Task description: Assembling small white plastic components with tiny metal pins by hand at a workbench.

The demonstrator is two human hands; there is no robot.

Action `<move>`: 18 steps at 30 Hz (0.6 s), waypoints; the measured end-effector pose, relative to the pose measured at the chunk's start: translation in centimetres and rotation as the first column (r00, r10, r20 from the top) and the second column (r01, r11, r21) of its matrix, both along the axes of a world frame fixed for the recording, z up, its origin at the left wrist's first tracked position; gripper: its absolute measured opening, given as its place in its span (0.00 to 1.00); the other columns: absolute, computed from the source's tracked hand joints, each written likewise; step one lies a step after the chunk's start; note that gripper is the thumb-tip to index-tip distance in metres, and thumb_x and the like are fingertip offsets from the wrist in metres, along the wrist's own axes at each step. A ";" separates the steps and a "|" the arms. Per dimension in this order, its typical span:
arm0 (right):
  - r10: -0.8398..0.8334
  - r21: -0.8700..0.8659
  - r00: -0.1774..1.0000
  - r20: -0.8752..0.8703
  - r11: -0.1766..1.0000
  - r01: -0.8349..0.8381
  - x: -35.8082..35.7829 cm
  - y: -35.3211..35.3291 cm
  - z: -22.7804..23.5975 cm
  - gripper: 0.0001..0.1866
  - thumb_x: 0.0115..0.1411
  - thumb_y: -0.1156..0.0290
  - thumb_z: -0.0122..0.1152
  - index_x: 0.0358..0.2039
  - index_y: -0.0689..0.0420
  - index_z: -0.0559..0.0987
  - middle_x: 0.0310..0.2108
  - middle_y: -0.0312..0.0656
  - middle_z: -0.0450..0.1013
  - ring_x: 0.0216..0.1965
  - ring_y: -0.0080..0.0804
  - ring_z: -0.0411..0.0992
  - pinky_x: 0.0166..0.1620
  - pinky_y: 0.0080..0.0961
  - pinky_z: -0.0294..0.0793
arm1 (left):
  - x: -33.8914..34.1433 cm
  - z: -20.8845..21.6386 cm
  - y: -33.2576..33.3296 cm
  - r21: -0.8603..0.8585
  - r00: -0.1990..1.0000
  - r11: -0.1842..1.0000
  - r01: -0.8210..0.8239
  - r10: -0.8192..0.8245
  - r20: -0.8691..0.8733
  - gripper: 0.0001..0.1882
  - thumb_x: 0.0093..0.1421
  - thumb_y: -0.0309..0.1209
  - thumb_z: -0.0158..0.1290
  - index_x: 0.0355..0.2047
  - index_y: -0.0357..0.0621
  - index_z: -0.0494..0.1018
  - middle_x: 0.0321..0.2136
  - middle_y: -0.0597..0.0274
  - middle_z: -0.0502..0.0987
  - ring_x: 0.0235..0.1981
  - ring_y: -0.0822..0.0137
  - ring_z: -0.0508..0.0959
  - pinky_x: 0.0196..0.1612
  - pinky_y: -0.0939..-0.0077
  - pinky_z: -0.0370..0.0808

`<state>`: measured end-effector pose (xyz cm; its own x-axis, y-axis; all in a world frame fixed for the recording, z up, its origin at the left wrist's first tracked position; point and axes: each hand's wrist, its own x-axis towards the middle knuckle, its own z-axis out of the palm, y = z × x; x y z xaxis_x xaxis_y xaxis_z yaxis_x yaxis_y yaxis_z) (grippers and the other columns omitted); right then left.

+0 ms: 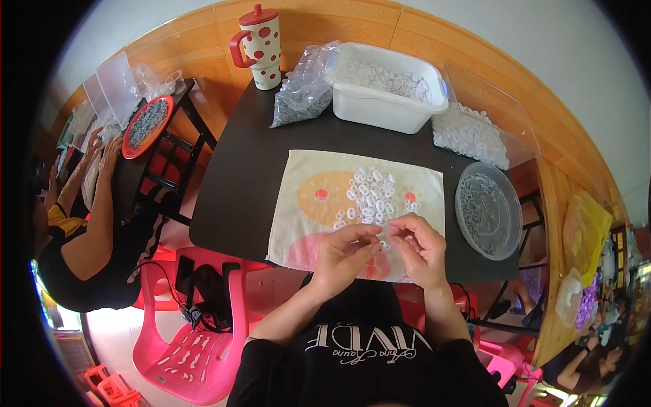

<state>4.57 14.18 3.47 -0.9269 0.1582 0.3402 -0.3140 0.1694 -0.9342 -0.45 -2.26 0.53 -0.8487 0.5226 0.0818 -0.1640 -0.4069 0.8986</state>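
Note:
My left hand [344,256] is over the front of a cream cloth with coloured patches [288,197], its thumb and index finger drawn close together. Across a small gap my right hand [424,252] is curled in a similar pinch. Whatever is between the fingertips of either hand is too small to make out. Just beyond my fingers, a loose pile of small white oval pieces with holes [369,193] spreads over the cloth. A single white piece [384,245] lies between my hands.
On the dark table [234,183] stand a white tub of white pieces [380,108], a bag of grey bits [302,98], a spotted tumbler [263,51], a bag of white pieces [469,136] and a round clear tray [488,210]. A co-worker's arm [95,230] shows at left, near a pink chair [190,353].

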 end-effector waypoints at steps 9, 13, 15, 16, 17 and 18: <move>-0.069 0.197 0.992 -0.106 0.976 0.089 0.0 -0.8 0.4 0.08 0.56 0.86 0.57 0.37 0.64 0.75 0.29 0.43 0.72 0.29 0.28 0.72 0.34 0.21 0.69 | 1.0 -0.5 0.6 0.150 0.994 0.983 -0.109 0.105 0.030 0.14 0.57 0.12 0.56 0.43 0.35 0.78 0.33 0.63 0.79 0.32 0.77 0.77 0.33 0.85 0.75; -0.097 0.262 0.984 -0.152 0.956 0.135 0.1 -1.0 -0.1 0.08 0.55 0.87 0.57 0.35 0.64 0.75 0.28 0.43 0.72 0.28 0.30 0.72 0.33 0.22 0.69 | 1.1 -0.6 0.7 0.166 0.989 0.975 -0.146 0.141 0.039 0.11 0.57 0.12 0.56 0.40 0.34 0.78 0.32 0.63 0.79 0.31 0.77 0.77 0.32 0.85 0.75; -0.107 0.296 0.981 -0.162 0.943 0.152 0.1 -1.2 -0.2 0.07 0.54 0.87 0.58 0.34 0.64 0.75 0.27 0.43 0.72 0.27 0.30 0.72 0.33 0.22 0.69 | 1.1 -0.6 0.7 0.156 0.987 0.975 -0.160 0.154 0.050 0.11 0.57 0.12 0.56 0.40 0.34 0.79 0.32 0.63 0.79 0.31 0.77 0.77 0.31 0.85 0.75; -0.125 0.279 0.979 -0.159 0.946 0.166 0.2 -1.4 -0.3 0.07 0.54 0.87 0.58 0.34 0.64 0.75 0.27 0.43 0.71 0.27 0.30 0.72 0.33 0.22 0.70 | 1.2 -0.8 0.7 0.155 0.986 0.974 -0.168 0.167 0.020 0.11 0.57 0.12 0.56 0.40 0.34 0.79 0.32 0.63 0.79 0.31 0.77 0.77 0.32 0.85 0.75; -0.143 0.262 0.977 -0.156 0.948 0.180 0.2 -1.5 -0.3 0.07 0.54 0.86 0.58 0.34 0.64 0.75 0.27 0.43 0.71 0.27 0.30 0.72 0.33 0.22 0.70 | 1.2 -1.0 0.7 0.153 0.984 0.973 -0.175 0.179 -0.010 0.11 0.57 0.12 0.56 0.40 0.34 0.79 0.32 0.63 0.79 0.31 0.77 0.77 0.32 0.86 0.74; -0.140 0.260 0.978 -0.154 0.949 0.177 0.1 -1.5 -0.4 0.07 0.54 0.86 0.58 0.34 0.64 0.75 0.27 0.43 0.71 0.27 0.30 0.72 0.33 0.22 0.70 | 1.2 -0.9 0.7 0.151 0.983 0.972 -0.178 0.181 -0.008 0.11 0.57 0.12 0.56 0.40 0.34 0.79 0.32 0.63 0.79 0.31 0.77 0.77 0.32 0.86 0.74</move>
<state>4.72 12.67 3.09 -0.8412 0.1844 0.5083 -0.3795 0.4683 -0.7979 0.76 -1.55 -0.33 -0.9247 0.3424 0.1668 -0.0572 -0.5578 0.8280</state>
